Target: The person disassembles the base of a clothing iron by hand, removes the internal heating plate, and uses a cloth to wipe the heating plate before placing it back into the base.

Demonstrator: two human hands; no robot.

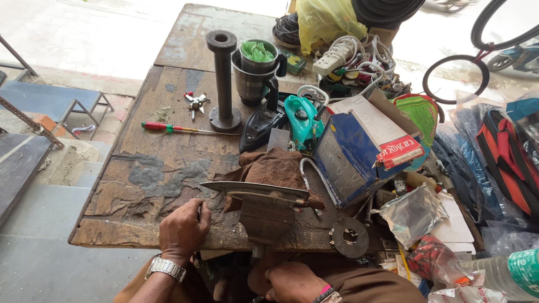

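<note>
We judge the shiny pointed metal iron soleplate, standing on edge at the worn wooden table's near rim, could topple, since our left hand only curls fingers beside it while our right hand rests closed below, holding nothing we can see.

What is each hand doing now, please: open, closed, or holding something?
Left hand: curled closed, resting on the worn wooden table beside the flat metal iron soleplate; any held thing is hidden.
Right hand: low, near the lap; cannot tell.

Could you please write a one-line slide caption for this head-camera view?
Left hand rests on a worn wooden workbench beside a dismantled iron soleplate; right hand low, near the lap.
</note>
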